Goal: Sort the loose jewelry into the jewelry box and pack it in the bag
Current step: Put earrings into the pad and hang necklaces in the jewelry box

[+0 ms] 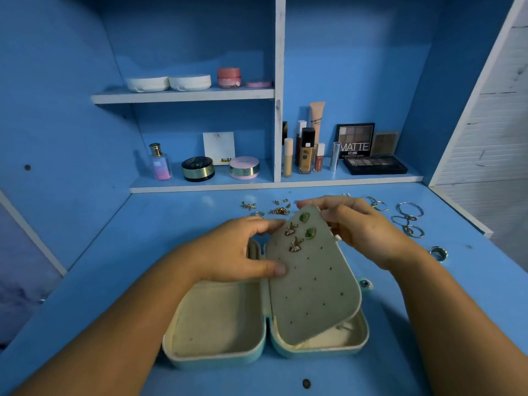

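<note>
A pale turquoise jewelry box (217,355) lies open on the blue desk, cream-lined inside. Its grey perforated earring panel (314,281) is lifted up from the right half. Two gold butterfly earrings (293,237) and two green earrings (307,224) are pinned near its top. My left hand (237,252) holds the panel's left edge, thumb on its face. My right hand (363,224) grips the panel's top right corner, fingers curled over the far edge. Loose gold pieces (278,210) lie behind the box.
Silver bangles and rings (408,217) lie at the right of the desk, and a chunky ring (438,252) sits nearer the right edge. Cosmetics, compacts and palettes (371,164) fill the shelves behind. A dark spot (306,383) marks the desk front.
</note>
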Available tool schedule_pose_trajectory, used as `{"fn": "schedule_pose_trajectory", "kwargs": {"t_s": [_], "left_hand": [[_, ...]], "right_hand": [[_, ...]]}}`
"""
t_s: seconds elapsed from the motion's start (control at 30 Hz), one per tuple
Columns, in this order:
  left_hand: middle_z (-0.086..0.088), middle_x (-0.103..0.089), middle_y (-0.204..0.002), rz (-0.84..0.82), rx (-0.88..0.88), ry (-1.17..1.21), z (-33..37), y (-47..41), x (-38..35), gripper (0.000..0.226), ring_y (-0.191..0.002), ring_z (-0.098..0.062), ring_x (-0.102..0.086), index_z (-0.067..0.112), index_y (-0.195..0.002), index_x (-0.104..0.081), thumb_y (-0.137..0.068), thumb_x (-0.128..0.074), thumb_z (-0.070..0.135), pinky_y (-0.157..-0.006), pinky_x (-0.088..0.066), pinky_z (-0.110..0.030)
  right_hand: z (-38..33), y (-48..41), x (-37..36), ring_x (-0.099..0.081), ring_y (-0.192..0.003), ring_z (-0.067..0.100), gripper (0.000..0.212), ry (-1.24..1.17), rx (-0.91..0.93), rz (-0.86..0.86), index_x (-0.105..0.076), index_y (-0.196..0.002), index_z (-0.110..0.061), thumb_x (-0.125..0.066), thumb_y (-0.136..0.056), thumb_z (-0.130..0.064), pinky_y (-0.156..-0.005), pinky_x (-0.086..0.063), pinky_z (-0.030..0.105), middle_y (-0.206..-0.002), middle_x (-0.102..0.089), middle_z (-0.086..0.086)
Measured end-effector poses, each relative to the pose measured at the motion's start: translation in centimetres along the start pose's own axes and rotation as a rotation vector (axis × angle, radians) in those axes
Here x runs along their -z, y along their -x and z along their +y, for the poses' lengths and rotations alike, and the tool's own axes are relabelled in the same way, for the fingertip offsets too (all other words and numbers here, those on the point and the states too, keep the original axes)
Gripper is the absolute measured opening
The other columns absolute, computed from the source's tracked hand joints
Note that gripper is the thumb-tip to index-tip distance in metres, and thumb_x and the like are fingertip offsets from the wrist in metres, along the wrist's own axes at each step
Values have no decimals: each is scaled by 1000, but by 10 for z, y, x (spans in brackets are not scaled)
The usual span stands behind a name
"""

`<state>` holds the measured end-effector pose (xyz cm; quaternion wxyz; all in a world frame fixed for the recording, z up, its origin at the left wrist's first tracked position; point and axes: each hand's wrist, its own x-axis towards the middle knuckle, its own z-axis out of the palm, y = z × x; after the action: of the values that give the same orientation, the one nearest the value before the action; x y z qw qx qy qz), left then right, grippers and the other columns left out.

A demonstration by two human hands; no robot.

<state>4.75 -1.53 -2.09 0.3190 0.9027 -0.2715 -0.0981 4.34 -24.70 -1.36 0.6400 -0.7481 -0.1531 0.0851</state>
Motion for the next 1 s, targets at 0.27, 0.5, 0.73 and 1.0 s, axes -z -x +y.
{"fn": "schedule_pose_trajectory", "kwargs": {"t_s": [0.27,0.5,0.73,1.0], "left_hand": [[19,-31,-151,-56,47,-467,-2,13,-17,85,-139,-3,-26,44,-152,-11,-79,-23,86,-115,-24,-33],[22,-41,-141,27,8,-463,-14,11,-22,77,-129,-1,-33,45,-150,-16,-82,-26,81,-109,-27,-29],[21,-41,-137,38,-5,-490,-16,11,-25,79,-130,-4,-32,43,-152,-13,-82,-19,80,-112,-24,-29],[20,-40,-137,45,-2,-473,-15,11,-24,72,-130,-5,-32,42,-152,-15,-89,-29,74,-112,-23,-29]], "right_hand": [[14,-7,5,-53,-60,14,21,465,-50,69,-71,-90,-24,-58,-86,-9,-57,-42,23,-77,-66,17],[19,-10,5,-43,-51,5,15,568,-9,33,-69,-82,-23,-64,-81,-9,-50,-38,16,-61,-57,-17],[24,-13,7,-52,-72,19,14,704,57,18,-68,-81,-35,-70,-76,-21,-60,-42,22,-89,-62,-13],[21,-10,3,-55,-76,13,18,793,50,6,-65,-87,-35,-70,-77,-21,-68,-48,28,-94,-57,-13]]}}
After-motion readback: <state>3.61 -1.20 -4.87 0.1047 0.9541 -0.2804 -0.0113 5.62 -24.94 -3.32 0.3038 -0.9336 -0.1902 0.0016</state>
